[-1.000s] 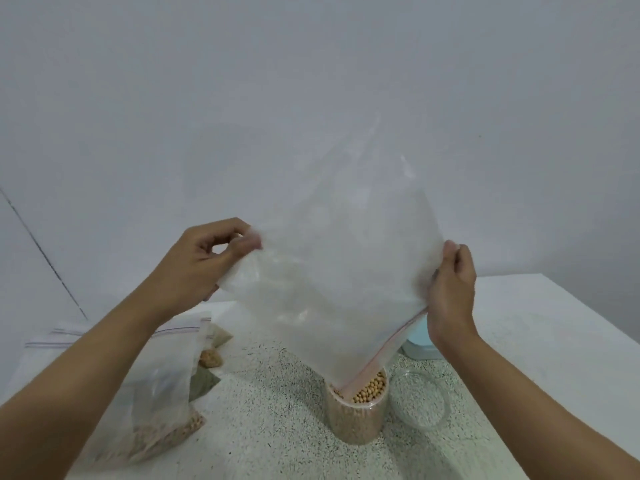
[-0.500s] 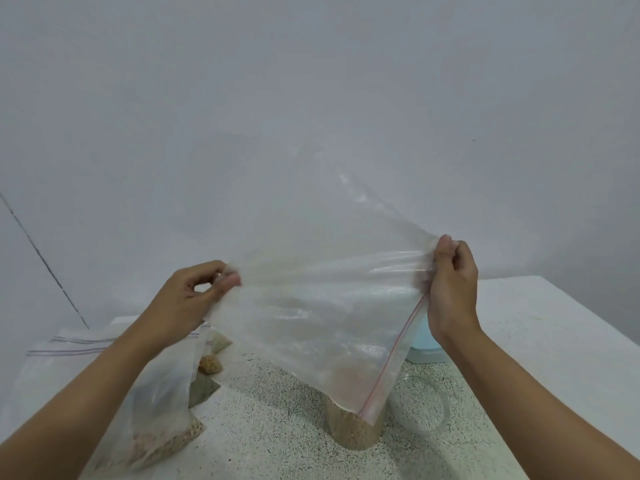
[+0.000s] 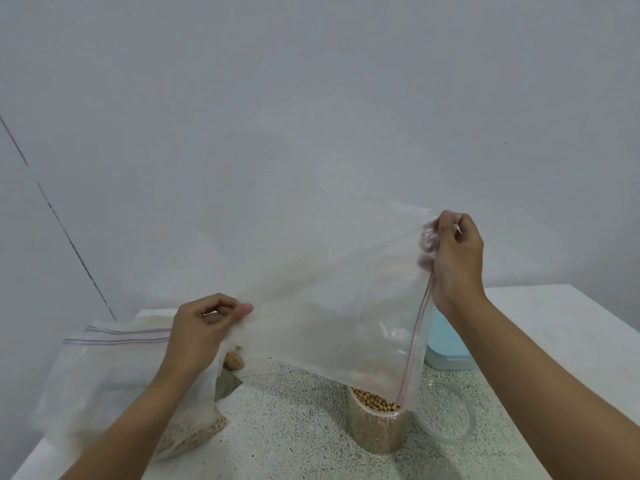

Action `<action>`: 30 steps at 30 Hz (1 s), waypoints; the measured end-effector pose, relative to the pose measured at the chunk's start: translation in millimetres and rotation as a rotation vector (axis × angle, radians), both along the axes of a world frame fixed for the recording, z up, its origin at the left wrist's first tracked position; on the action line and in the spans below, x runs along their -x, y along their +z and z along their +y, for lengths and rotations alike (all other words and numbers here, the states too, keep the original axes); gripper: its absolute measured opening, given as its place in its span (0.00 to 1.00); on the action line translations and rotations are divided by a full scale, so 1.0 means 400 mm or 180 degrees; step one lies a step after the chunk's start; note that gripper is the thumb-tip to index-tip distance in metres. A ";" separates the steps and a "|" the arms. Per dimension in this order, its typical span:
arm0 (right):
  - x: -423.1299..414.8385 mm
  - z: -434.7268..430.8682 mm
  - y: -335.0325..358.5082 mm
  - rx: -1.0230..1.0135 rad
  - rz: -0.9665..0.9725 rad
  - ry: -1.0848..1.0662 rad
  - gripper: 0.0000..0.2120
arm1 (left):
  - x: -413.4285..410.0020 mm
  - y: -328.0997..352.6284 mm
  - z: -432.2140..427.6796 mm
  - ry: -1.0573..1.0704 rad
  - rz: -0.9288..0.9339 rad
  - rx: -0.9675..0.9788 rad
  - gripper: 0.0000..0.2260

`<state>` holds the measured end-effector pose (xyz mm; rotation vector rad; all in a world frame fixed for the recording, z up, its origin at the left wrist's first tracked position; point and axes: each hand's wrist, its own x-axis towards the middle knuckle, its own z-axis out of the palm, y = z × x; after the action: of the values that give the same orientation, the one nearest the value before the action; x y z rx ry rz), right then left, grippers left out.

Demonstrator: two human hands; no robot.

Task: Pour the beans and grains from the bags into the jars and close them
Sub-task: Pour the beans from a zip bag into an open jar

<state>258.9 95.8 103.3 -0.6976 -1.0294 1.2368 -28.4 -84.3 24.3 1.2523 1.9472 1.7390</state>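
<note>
An empty clear zip bag (image 3: 332, 317) with a red seal line hangs stretched above a clear jar (image 3: 375, 427) filled with pale round beans. My left hand (image 3: 204, 327) pinches the bag's lower left corner. My right hand (image 3: 457, 258) grips the upper right corner near the seal, held higher than the left. The bag's mouth corner hangs just over the jar's open top. A clear round lid (image 3: 446, 414) lies on the table to the right of the jar.
Several filled zip bags (image 3: 114, 379) of grains lean at the left of the speckled table (image 3: 298, 420). A light blue container (image 3: 446, 344) stands behind the jar at the right. A white wall rises close behind.
The left hand has dropped and the right has risen slightly, so the bag has swung from upright to nearly flat. Its mouth has come up off the jar's opening.
</note>
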 end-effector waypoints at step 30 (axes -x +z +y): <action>-0.258 -0.013 0.109 -0.1320 -0.1588 0.1783 0.07 | -0.435 0.330 0.247 -0.2138 0.1373 0.0181 0.18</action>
<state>362.2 90.4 146.9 -0.4027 -1.9272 1.2781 145.7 14.5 156.4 2.0780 1.4602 1.1311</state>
